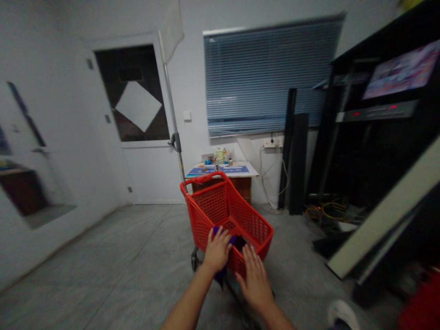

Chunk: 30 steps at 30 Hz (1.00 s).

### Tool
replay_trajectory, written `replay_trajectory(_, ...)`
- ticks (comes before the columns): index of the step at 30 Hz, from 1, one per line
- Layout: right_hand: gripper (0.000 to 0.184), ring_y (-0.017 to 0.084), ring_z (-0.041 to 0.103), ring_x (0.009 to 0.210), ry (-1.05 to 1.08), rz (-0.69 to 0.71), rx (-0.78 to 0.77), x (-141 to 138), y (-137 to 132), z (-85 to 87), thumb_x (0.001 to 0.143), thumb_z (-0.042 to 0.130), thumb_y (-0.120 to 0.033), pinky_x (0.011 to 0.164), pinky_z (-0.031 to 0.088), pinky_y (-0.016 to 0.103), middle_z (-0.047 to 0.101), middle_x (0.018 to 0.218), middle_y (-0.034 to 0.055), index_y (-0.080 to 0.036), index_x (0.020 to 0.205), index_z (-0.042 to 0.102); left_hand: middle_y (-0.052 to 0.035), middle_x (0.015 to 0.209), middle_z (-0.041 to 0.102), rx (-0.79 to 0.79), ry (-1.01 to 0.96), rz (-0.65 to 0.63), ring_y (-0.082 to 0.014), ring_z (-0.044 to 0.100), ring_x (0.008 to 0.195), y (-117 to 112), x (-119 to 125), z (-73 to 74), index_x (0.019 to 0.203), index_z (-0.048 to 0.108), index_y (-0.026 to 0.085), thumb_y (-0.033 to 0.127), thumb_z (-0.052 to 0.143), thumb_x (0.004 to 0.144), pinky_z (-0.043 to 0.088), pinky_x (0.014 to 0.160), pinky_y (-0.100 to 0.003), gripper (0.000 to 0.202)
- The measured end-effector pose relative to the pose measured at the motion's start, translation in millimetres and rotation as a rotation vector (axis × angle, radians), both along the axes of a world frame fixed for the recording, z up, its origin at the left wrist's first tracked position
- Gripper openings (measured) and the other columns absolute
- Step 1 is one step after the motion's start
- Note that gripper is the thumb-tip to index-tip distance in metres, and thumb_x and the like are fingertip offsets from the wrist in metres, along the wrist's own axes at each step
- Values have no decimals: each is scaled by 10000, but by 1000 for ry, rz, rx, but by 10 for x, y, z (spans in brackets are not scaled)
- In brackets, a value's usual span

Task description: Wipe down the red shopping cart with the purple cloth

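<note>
A red plastic shopping cart (240, 208) with latticed basket walls stands before me. A purple cloth (216, 230) lies over its near rim, with more purple hanging outside below. My left hand (217, 251) is on this cloth at the rim, fingers bent over it. Right of it, my right hand (255, 277) is open, its fingers stretched out against or close to the near basket edge; exact contact is unclear. Between the hands a dark patch (240, 243) shows beside the purple; I cannot tell what it is. My palms are hidden.
A long pole (173, 110) rises at the cart's left rear. Behind it stands a small table (252, 170) with bottles. Right are a black rack (371, 151), leaning panels (388, 215) and loose cables (328, 211). A shoe (342, 314) shows at lower right.
</note>
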State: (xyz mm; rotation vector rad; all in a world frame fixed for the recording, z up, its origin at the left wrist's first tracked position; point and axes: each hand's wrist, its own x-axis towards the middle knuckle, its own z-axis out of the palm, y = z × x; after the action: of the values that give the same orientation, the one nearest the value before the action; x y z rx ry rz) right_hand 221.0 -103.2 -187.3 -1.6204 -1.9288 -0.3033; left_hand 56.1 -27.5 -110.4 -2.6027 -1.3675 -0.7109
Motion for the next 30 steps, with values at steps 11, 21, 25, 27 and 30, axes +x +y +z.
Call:
replay_trajectory(11, 787, 247, 139, 1445, -11, 9, -30, -8, -14, 34, 925, 400, -512, 1145, 245, 429, 168, 1577, 62, -164, 1526, 32, -6, 1396, 539, -29, 16, -18, -227, 337, 1390, -9, -28, 75, 1297, 520, 310, 277, 424, 957, 93, 1173, -562, 354)
replay_trajectory(21, 761, 268, 149, 1442, 30, 17, -52, -25, -15, 25, 924, 389, -523, 1150, 239, 439, 188, 1571, 81, -144, 1524, 114, -15, 1403, 531, -29, 39, -126, -223, 320, 1397, -119, 55, 18, 1307, 517, 309, 320, 448, 948, 44, 1187, -532, 366)
replay_trajectory(25, 722, 250, 149, 1443, 27, 26, -82, 12, 3, 39, 929, 386, -510, 1149, 246, 437, 198, 1569, 61, -167, 1520, 150, -6, 1407, 528, -32, 23, -50, -226, 321, 1397, -39, 2, 24, 1317, 506, 311, 288, 441, 949, 54, 1181, -546, 375)
replay_trajectory(27, 662, 228, 168, 1440, 17, 45, -103, 91, 32, 51, 942, 369, -476, 1153, 241, 427, 222, 1564, 40, -198, 1514, 187, -5, 1416, 519, -38, 16, -49, -223, 311, 1402, -3, -23, 11, 1321, 500, 314, 288, 441, 950, 62, 1179, -550, 377)
replay_trajectory(30, 601, 207, 200, 1432, 16, 26, -139, 247, 79, 94, 954, 342, -421, 1157, 227, 435, 260, 1552, 44, -195, 1501, 235, -5, 1422, 511, -42, 21, -59, -220, 299, 1408, 41, -57, -9, 1317, 501, 325, 286, 449, 947, 68, 1175, -558, 376)
